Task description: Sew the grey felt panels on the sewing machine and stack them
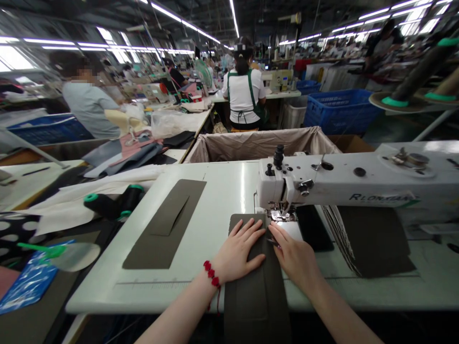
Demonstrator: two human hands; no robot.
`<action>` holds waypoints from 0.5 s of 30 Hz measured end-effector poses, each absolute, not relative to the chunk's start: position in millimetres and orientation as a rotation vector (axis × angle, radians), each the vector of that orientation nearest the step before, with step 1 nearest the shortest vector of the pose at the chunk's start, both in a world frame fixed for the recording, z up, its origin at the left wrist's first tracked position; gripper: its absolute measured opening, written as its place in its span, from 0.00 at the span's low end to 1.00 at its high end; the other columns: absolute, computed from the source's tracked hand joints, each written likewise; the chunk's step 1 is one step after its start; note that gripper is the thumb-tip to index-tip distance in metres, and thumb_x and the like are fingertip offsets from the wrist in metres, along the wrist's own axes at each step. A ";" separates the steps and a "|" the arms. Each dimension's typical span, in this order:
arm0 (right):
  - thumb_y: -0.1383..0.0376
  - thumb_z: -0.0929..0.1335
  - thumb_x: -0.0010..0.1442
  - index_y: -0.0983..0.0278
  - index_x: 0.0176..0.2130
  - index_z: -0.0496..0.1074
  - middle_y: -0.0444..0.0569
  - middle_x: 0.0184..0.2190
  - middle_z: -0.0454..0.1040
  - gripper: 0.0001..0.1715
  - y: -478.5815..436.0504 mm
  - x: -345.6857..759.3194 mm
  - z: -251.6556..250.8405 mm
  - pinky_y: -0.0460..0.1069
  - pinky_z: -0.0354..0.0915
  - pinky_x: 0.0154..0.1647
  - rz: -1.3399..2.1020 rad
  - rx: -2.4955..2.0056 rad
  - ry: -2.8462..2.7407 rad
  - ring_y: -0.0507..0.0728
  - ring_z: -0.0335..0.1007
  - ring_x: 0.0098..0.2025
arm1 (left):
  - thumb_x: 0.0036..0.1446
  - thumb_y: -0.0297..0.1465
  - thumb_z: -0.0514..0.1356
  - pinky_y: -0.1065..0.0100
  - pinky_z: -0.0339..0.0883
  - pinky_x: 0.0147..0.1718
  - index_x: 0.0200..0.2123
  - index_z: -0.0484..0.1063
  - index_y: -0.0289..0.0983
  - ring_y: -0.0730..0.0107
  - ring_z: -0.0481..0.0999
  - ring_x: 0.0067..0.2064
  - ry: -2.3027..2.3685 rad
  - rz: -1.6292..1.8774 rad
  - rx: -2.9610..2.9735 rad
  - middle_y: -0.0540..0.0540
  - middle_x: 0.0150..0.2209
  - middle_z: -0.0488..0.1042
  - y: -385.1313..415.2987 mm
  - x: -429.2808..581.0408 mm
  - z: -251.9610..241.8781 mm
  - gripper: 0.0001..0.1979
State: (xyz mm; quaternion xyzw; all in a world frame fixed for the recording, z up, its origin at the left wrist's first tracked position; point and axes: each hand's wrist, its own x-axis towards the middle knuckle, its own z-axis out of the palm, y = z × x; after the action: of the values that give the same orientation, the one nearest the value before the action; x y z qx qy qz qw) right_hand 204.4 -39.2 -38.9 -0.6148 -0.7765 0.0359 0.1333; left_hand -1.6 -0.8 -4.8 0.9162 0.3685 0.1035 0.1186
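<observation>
My left hand (pixel 241 251) lies flat with fingers spread on a long dark olive fabric panel (pixel 247 306), which has a smaller piece laid on it and hangs over the table's front edge. My right hand (pixel 292 255) rests at the panel's right edge, fingers close together and tips just short of the presser foot (pixel 282 215). Dark thread snips (pixel 273 243) poke out from under its curled fingers; most of them is hidden. The white sewing machine (pixel 333 179) stands over the panel's far end. Left of my hands lies another olive panel (pixel 158 253) with a smaller piece on top.
A stack of olive pieces (pixel 376 239) lies under the machine arm, beside a black flat item (pixel 313 229). Black thread cones (pixel 103 205) and a round translucent fan (pixel 77 256) are at left. Behind the table stands a cloth-lined bin (pixel 258 143); a person (pixel 244 91) sits beyond.
</observation>
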 end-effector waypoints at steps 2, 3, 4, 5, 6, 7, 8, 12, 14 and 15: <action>0.66 0.58 0.65 0.58 0.64 0.56 0.47 0.65 0.57 0.29 -38.8 204.2 -39.3 0.49 0.70 0.36 0.111 -1.783 -2.240 0.54 0.75 0.41 | 0.60 0.43 0.56 0.50 0.42 0.66 0.65 0.54 0.43 0.57 0.47 0.69 1.074 0.305 2.678 0.46 0.68 0.49 -0.3 -1.7 -5.2 0.32; 0.66 0.58 0.65 0.57 0.64 0.56 0.46 0.65 0.57 0.28 -38.7 204.1 -39.3 0.49 0.70 0.35 0.114 -1.782 -2.237 0.54 0.75 0.41 | 0.60 0.43 0.56 0.50 0.42 0.66 0.65 0.53 0.43 0.57 0.47 0.69 1.072 0.304 2.679 0.47 0.68 0.49 -0.1 -1.7 -5.4 0.32; 0.65 0.58 0.65 0.57 0.64 0.56 0.46 0.65 0.57 0.28 -38.8 204.2 -39.3 0.49 0.70 0.35 0.116 -1.779 -2.236 0.54 0.75 0.42 | 0.60 0.43 0.56 0.50 0.42 0.66 0.65 0.53 0.43 0.57 0.46 0.69 1.072 0.300 2.679 0.47 0.68 0.49 -0.1 -1.7 -5.4 0.32; 0.65 0.58 0.65 0.57 0.64 0.56 0.45 0.65 0.57 0.28 -38.9 204.4 -39.2 0.49 0.70 0.35 0.117 -1.776 -2.237 0.54 0.75 0.42 | 0.60 0.43 0.56 0.50 0.42 0.66 0.65 0.53 0.44 0.57 0.46 0.69 1.074 0.294 2.678 0.47 0.68 0.49 -0.1 -1.7 -5.4 0.32; 0.65 0.58 0.65 0.57 0.64 0.56 0.45 0.65 0.57 0.28 -39.0 204.6 -39.1 0.49 0.70 0.35 0.118 -1.774 -2.237 0.54 0.75 0.42 | 0.60 0.43 0.56 0.50 0.42 0.66 0.65 0.53 0.44 0.57 0.46 0.69 1.076 0.288 2.677 0.47 0.68 0.48 -0.3 -1.8 -5.3 0.32; 0.65 0.58 0.65 0.57 0.64 0.56 0.45 0.65 0.57 0.28 -39.1 204.8 -38.8 0.49 0.70 0.36 0.120 -1.770 -2.239 0.54 0.75 0.42 | 0.60 0.43 0.56 0.50 0.42 0.66 0.65 0.53 0.44 0.57 0.47 0.69 1.076 0.286 2.676 0.47 0.68 0.49 -0.5 -1.9 -5.2 0.32; 0.65 0.58 0.65 0.57 0.64 0.57 0.45 0.65 0.57 0.28 -39.2 205.0 -38.6 0.49 0.70 0.36 0.123 -1.767 -2.240 0.54 0.75 0.43 | 0.60 0.43 0.56 0.50 0.42 0.66 0.65 0.53 0.44 0.56 0.47 0.69 1.076 0.286 2.674 0.47 0.68 0.49 -0.7 -2.0 -5.0 0.32; 0.65 0.58 0.65 0.58 0.64 0.57 0.46 0.65 0.58 0.29 -39.3 205.4 -37.7 0.50 0.71 0.37 0.133 -1.767 -2.240 0.55 0.75 0.42 | 0.60 0.43 0.56 0.50 0.41 0.66 0.65 0.53 0.44 0.57 0.47 0.69 1.078 0.274 2.666 0.48 0.68 0.49 -0.9 -2.8 -4.9 0.32; 0.66 0.58 0.65 0.58 0.64 0.57 0.47 0.65 0.58 0.29 -39.2 205.3 -37.6 0.50 0.71 0.38 0.135 -1.764 -2.239 0.55 0.75 0.43 | 0.60 0.43 0.56 0.50 0.41 0.66 0.65 0.53 0.44 0.57 0.46 0.69 1.078 0.269 2.662 0.48 0.68 0.49 -0.5 -2.9 -5.2 0.32; 0.66 0.58 0.64 0.58 0.64 0.58 0.47 0.65 0.58 0.29 -39.1 205.2 -37.7 0.50 0.71 0.39 0.135 -1.763 -2.238 0.55 0.75 0.43 | 0.60 0.43 0.56 0.50 0.41 0.66 0.65 0.53 0.44 0.57 0.46 0.69 1.076 0.274 2.660 0.48 0.68 0.49 -0.3 -2.9 -5.3 0.32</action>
State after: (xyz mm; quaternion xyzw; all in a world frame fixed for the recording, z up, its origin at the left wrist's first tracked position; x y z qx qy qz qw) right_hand 205.2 -39.1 -37.7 -0.6117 -0.7765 0.0467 0.1439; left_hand -2.9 -0.3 -5.3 0.9151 0.3703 0.0942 0.1291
